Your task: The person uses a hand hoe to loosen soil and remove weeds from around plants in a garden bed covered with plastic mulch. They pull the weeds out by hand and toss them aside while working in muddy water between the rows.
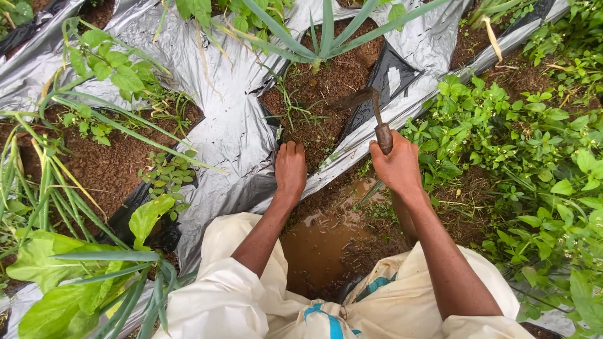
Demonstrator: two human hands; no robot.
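Observation:
My right hand [397, 164] grips the wooden handle of a small hand hoe [375, 113], whose dark metal blade points left over an opening in the plastic mulch. My left hand [290, 169] rests with curled fingers on the brown soil [326, 85] of that opening, close to thin grass weeds [295, 110]. A spiky green plant [321, 39] with long narrow leaves grows at the far end of the same opening. My knees in cream cloth fill the bottom of the view.
Silver plastic mulch sheet [229, 119] covers the bed, with another soil opening [113, 163] holding weeds on the left. A muddy puddle [320, 242] lies between my knees. Dense green weeds [515, 157] grow on the right, broad-leaved plants [63, 282] at bottom left.

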